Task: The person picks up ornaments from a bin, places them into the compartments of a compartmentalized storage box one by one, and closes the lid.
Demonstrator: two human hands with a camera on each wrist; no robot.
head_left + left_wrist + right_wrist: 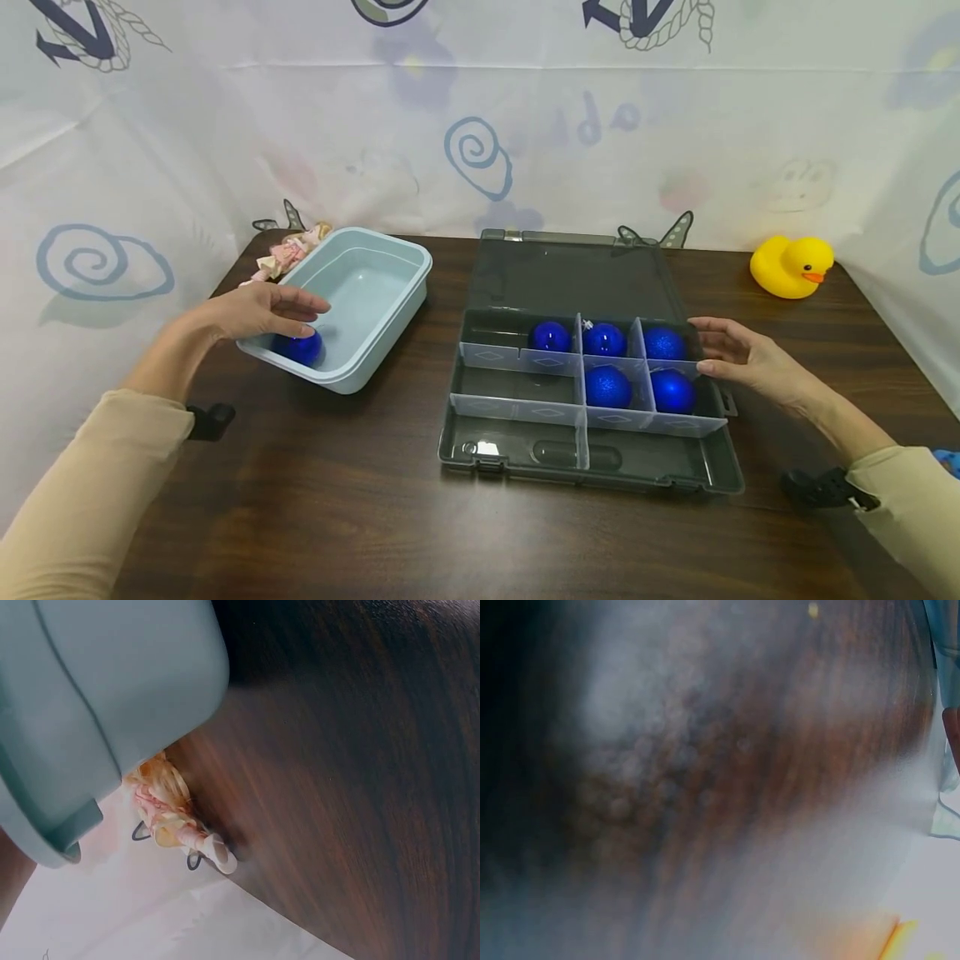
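Observation:
In the head view my left hand (266, 312) reaches over the near end of a light blue plastic bin (386, 329). A shiny blue ball (303, 346) lies in the bin right below the hand; the thumb overlaps its top and the fingers stretch out above it. My right hand (738, 362) is at the right edge of a dark clear divided box (517, 429), its fingertips right at the side wall. Several blue balls sit in the compartments, among them a glittery ball (608, 387) and a smooth ball (551, 337).
The box's lid (570, 271) lies folded back behind it. A yellow rubber duck (791, 267) stands at the back right. Behind the bin lies a doll (176, 802) in pink. A patterned white cloth (525, 150) hangs behind the brown table (337, 500).

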